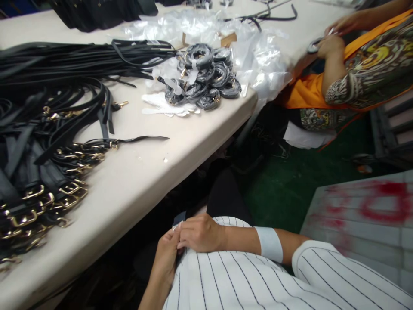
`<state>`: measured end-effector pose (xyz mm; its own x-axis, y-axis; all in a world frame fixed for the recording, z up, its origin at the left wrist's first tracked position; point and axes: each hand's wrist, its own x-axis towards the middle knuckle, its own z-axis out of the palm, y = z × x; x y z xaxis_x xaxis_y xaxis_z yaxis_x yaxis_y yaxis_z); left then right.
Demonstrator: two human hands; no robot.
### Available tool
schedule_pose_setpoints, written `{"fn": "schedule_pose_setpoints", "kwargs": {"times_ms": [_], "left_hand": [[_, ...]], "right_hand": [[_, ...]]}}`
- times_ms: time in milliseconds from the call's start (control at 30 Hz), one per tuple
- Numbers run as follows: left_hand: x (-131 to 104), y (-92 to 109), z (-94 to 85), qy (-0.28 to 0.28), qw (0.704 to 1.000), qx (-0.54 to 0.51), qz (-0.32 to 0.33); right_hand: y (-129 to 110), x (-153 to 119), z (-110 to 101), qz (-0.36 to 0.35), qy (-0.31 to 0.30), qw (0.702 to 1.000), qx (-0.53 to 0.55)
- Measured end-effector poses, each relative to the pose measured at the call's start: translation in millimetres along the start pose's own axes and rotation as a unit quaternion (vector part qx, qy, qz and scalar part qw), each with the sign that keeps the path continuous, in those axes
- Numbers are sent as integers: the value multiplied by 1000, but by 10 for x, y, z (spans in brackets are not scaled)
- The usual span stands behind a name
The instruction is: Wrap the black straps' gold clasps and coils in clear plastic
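In the head view my left hand (166, 254) and my right hand (201, 232) meet at my lap, below the table's front edge. Their fingertips are pinched together. A small whitish bit (177, 225) shows between them, too small and blurred to name. Both hands are closed, and my right fingers partly cover what they pinch. On the table nearby sits a pile of coiled black straps in clear wrapping (206, 75), with white paper-like strips (167, 105) beside it.
Black straps with gold buckles (41, 202) heap on the table's (138, 168) left side, with long black straps (80, 58) behind. Clear plastic bags (258, 60) lie farther back. A co-worker in an orange apron (306, 92) handles a small coil at right. A pale red-marked surface (364, 219) stands lower right.
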<state>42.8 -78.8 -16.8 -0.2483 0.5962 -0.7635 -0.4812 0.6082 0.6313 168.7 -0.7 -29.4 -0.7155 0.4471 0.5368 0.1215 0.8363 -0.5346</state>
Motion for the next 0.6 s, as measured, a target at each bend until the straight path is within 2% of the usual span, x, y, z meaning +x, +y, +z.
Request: {"fn": "schedule_pose_setpoints", "kwargs": {"times_ms": [167,300,467,600], "left_hand": [[76,26,101,-40,999,24,-5],[106,124,139,-62,997,50,-12],[122,276,43,-131,986,99,-34],[181,315,-66,-178,972,149,-44]], "right_hand": [[39,-29,-67,78,13,997,12],[61,-70,-132,126,6,991,40],[32,-179,-186,194,-9,979,67],[-60,-231,-160,254,44,964,66]]}}
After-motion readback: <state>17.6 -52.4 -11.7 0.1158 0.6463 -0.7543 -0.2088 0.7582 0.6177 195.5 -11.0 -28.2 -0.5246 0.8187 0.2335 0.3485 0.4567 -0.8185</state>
